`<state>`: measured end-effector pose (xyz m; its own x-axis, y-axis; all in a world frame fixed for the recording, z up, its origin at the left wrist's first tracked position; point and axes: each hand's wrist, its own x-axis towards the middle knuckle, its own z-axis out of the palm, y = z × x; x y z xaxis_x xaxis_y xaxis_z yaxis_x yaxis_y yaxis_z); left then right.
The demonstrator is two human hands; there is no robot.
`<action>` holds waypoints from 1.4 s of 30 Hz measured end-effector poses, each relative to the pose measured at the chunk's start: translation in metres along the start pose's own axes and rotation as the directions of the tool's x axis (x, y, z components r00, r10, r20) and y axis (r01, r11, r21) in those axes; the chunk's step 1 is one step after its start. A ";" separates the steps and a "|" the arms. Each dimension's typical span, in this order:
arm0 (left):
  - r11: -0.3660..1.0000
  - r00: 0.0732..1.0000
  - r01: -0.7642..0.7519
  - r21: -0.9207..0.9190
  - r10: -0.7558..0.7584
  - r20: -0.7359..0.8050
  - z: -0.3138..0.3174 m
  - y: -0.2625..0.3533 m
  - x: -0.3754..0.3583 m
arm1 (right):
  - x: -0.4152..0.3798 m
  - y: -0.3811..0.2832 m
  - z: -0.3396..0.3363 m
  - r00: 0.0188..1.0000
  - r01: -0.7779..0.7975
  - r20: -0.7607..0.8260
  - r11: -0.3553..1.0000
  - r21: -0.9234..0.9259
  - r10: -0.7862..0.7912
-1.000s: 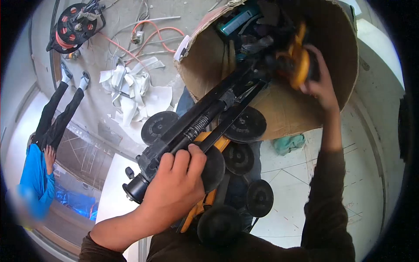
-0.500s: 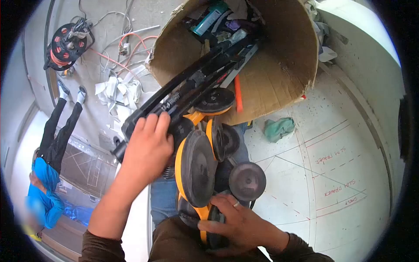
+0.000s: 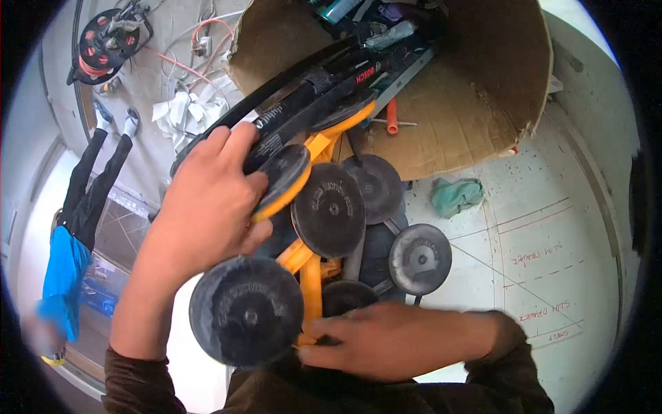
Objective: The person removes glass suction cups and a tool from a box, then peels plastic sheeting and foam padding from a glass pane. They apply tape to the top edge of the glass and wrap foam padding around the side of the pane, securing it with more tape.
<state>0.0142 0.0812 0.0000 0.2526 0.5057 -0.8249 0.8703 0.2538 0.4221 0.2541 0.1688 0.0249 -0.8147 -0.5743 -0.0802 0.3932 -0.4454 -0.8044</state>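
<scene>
My left hand (image 3: 207, 193) is closed, its fingers curled over a long black Bosch-marked tool (image 3: 293, 114) that slants into the cardboard box. Its thumb lies by the yellow rim of a tilted black suction cup (image 3: 284, 176). My right hand (image 3: 400, 341), a little blurred, has its fingers closed round the yellow handle (image 3: 312, 290) of a glass suction lifter close to my body. One large cup (image 3: 247, 310) of the lifters faces up between my forearms. More cups (image 3: 328, 210) crowd the middle, and a grey-black one (image 3: 420, 259) sits to the right.
The big cardboard box (image 3: 476, 131) lies open ahead, with an orange tube (image 3: 392, 116) and other items inside. A green crumpled cloth (image 3: 456, 197) is on the marked white floor. At left are a cable reel (image 3: 107, 45), white scraps (image 3: 186, 110) and a person in blue (image 3: 65, 269).
The suction lifters have turned and spread, with one large cup swung toward the lower left and now facing up. My left hand is slightly higher and further left; my right hand has shifted slightly.
</scene>
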 end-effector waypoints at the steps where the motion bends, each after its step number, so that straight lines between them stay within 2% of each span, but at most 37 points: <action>1: 0.999 0.999 -0.023 0.036 0.023 -0.022 0.001 0.000 0.002 | -0.008 0.007 -0.037 1.000 0.015 -0.015 0.997 0.072 -0.014; 2: 0.997 0.998 -0.042 0.069 0.045 -0.037 0.002 0.003 -0.001 | -0.017 0.024 -0.075 0.973 0.040 -0.230 0.996 0.080 -0.021; 3: 0.993 0.997 -0.067 0.097 0.072 -0.042 0.005 0.006 -0.003 | -0.021 0.047 -0.113 0.848 0.033 -0.529 0.999 0.023 -0.016; 4: 0.993 0.996 -0.074 0.094 0.077 -0.035 0.007 0.008 -0.005 | -0.016 0.084 -0.158 0.610 -0.023 -0.789 0.993 -0.120 -0.081; 5: 0.992 0.996 -0.073 0.100 0.078 -0.039 0.008 0.008 -0.006 | -0.008 0.149 -0.215 0.384 -0.133 -0.888 0.937 -0.323 -0.252; 6: 0.992 0.996 -0.071 0.109 0.076 -0.047 0.009 0.008 -0.008 | 0.006 0.226 -0.286 0.261 -0.367 -0.859 0.778 -0.510 -0.440; 7: 0.997 0.996 -0.046 0.066 0.051 -0.069 0.009 0.007 -0.007 | 0.013 0.231 -0.307 0.283 -0.525 -0.938 0.786 -0.326 -0.200; 8: 0.995 0.993 -0.069 0.073 0.076 -0.088 0.008 0.005 -0.006 | 0.035 0.272 -0.338 0.284 -0.728 -0.917 0.560 -0.396 -0.279; 9: 0.998 0.995 -0.051 0.043 0.054 -0.083 0.008 0.004 -0.004 | 0.058 0.331 -0.371 0.421 -0.824 -0.847 0.253 -0.506 -0.325; 10: 1.000 0.997 -0.026 0.006 0.026 -0.071 0.011 0.003 -0.002 | 0.079 0.369 -0.396 0.556 -0.823 -0.768 -0.077 -0.563 -0.317; 11: 0.999 0.994 -0.005 -0.050 -0.001 -0.111 0.017 0.003 -0.001 | 0.097 0.368 -0.399 0.599 -0.775 -0.673 -0.103 -0.623 -0.434; 12: 0.999 0.991 0.019 -0.031 -0.023 -0.135 0.015 0.004 0.001 | 0.110 0.371 -0.399 0.626 -0.725 -0.561 -0.139 -0.675 -0.542; 13: 0.992 0.986 0.092 -0.090 -0.104 -0.132 0.009 0.001 0.005 | 0.121 0.373 -0.396 0.637 -0.676 -0.442 -0.182 -0.714 -0.631; 14: 0.973 0.979 0.159 -0.165 -0.177 -0.103 0.007 0.000 0.006 | 0.131 0.388 -0.409 0.620 -0.727 -0.600 -0.081 -0.682 -0.505; 16: 0.973 0.984 0.146 -0.179 -0.161 -0.073 0.013 -0.004 0.006 | 0.141 0.444 -0.427 0.548 -0.824 -0.826 0.085 -0.560 -0.132; 17: 0.915 0.946 0.260 -0.308 -0.305 -0.106 0.015 0.001 0.006 | 0.126 0.412 -0.419 0.572 -0.806 -0.811 0.099 -0.584 -0.124; 20: 0.911 0.947 0.259 -0.320 -0.305 -0.102 0.017 -0.002 0.004 | 0.070 0.342 -0.399 0.600 -0.782 -0.796 0.151 -0.604 -0.080; 23: 0.962 0.984 0.145 -0.230 -0.165 -0.071 0.013 -0.004 0.006 | 0.007 0.295 -0.376 0.596 -0.795 -0.803 0.166 -0.584 0.031; 25: 0.971 0.985 0.080 -0.224 -0.111 -0.131 0.008 -0.007 0.011 | -0.021 0.278 -0.362 0.566 -0.820 -0.818 0.166 -0.548 0.098; 26: 0.975 0.984 0.047 -0.219 -0.083 -0.159 0.007 -0.005 0.014 | -0.031 0.277 -0.362 0.551 -0.831 -0.827 0.164 -0.531 0.114; 29: 0.950 0.973 0.135 -0.283 -0.181 -0.145 0.009 0.005 0.016 | -0.026 0.289 -0.368 0.502 -0.861 -0.854 0.169 -0.479 0.140; 32: 0.975 0.979 0.072 -0.209 -0.109 -0.170 0.002 -0.001 0.018 | -0.005 0.322 -0.388 0.458 -0.882 -0.881 0.188 -0.433 0.118; 35: 0.973 0.985 0.074 -0.219 -0.105 -0.136 -0.006 0.000 0.024 | 0.020 0.361 -0.408 0.434 -0.888 -0.897 0.206 -0.411 0.082; 38: 0.933 0.965 0.234 -0.274 -0.257 -0.050 -0.008 0.006 0.029 | 0.040 0.398 -0.411 0.427 -0.887 -0.900 0.234 -0.398 0.090; 41: 0.938 0.968 0.247 -0.245 -0.252 0.013 -0.002 0.003 0.030 | 0.043 0.408 -0.399 0.425 -0.887 -0.894 0.259 -0.381 0.143; 42: 0.960 0.980 0.196 -0.202 -0.196 0.021 -0.002 0.003 0.028 | 0.039 0.407 -0.396 0.426 -0.886 -0.892 0.267 -0.378 0.151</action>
<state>0.0232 0.0983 -0.0210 0.0862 0.4289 -0.8992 0.7990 0.5093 0.3195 0.2136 0.2373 -0.5383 -0.6680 0.3006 -0.6808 0.6657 0.6503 -0.3660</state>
